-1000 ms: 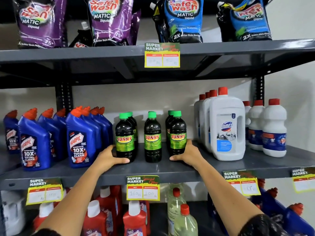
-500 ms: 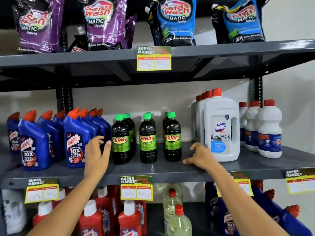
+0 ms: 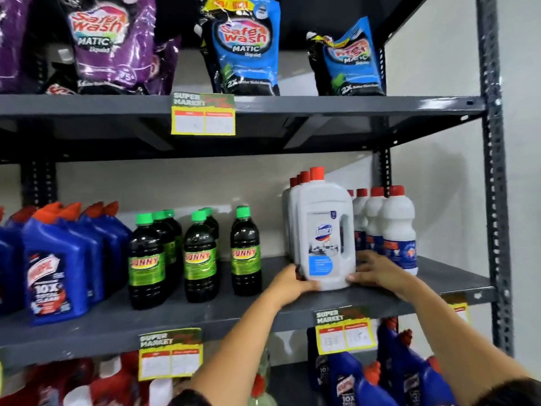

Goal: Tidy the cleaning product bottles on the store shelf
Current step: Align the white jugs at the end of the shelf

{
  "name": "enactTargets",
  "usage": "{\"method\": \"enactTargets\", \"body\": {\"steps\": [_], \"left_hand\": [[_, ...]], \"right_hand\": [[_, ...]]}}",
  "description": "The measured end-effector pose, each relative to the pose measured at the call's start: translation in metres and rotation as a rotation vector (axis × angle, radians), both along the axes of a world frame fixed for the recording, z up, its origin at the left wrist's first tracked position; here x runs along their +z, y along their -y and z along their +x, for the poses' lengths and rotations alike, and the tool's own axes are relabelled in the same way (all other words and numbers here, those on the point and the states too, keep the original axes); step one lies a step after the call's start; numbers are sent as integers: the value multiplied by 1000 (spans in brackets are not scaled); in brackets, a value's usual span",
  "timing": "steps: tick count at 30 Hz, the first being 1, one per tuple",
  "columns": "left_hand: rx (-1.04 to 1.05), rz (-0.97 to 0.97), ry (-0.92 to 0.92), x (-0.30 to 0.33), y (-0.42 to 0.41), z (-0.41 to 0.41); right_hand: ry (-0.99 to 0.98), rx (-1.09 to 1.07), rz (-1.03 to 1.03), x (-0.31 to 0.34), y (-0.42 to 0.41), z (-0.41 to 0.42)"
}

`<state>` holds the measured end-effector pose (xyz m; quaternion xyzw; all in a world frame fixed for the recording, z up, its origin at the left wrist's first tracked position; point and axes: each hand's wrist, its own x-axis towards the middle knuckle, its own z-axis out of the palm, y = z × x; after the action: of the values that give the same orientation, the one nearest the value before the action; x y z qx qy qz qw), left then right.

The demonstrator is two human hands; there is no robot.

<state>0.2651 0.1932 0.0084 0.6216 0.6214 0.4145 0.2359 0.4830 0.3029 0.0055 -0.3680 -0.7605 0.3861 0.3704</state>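
Both hands are on the big white Domex jug (image 3: 326, 232) at the front of the middle shelf (image 3: 205, 317), red cap up, standing upright near the shelf's front edge. The left hand (image 3: 288, 284) wraps the lower left corner of the jug, fingers curled behind it and thumb along the bottom front; the right hand (image 3: 377, 272) presses flat against the lower right side, fingertips (image 3: 352, 278) touching the base. So that's a two-handed hold, one hand on each side of the jug, which sits on the shelf surface rather than in the air as far as the view shows. Right behind it, more white jugs of the same kind (image 3: 292, 200) line up in a row toward the back wall, red caps showing. Just to the right stand the smaller white bottles with red caps (image 3: 395, 227), close together, the right wrist passing in front of their bases. To the left, with a gap between, are three rows of dark Sunny bottles with green caps (image 3: 199, 253), and further left the blue Harpic bottles (image 3: 55, 273) with orange-red tops. Up on the top shelf lean the purple Safe Wash pouches (image 3: 114, 42) and the blue Safe Wash pouches (image 3: 246, 45). Yellow price tags (image 3: 345, 332) hang off the shelf edges, blurred beyond reading. Below, red bottles (image 3: 87, 382) and more blue ones are partly in view.
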Motion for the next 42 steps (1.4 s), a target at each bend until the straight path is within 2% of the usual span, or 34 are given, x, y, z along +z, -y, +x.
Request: {"method": "enactTargets", "body": {"steps": [6,12,15,17,18,21,23,25,27,31,35,42], "left_hand": [[30,53,-61,-4,-22,3],[77,72,-120,-4,-25,7],[76,73,-90,-5,-28,6],[64,75,-63,-6,-28,7],[56,73,-45,-6,-28,6],[28,58,20,-6,-26,7],[12,53,74,-6,-28,5],[4,44,97,-6,-28,4],[7,42,102,-7,-31,2],[6,43,111,-9,-36,0],[12,33,101,-10,-37,-1],[35,22,139,-10,-34,-3]], "right_hand": [[-12,37,49,-8,-16,-2],[149,-93,175,-9,-13,-7],[180,-102,159,-7,-8,-8],[87,-180,128,-6,1,-7],[-24,-281,141,-7,7,-7],[-413,-785,239,-8,18,-5],[-538,-966,181,-3,15,-2],[-426,-987,43,2,5,4],[-227,-903,-56,4,-10,14],[-18,-779,-88,3,-25,26],[17,-844,-49,-1,-26,24],[28,-820,-20,-2,-25,24]]}}
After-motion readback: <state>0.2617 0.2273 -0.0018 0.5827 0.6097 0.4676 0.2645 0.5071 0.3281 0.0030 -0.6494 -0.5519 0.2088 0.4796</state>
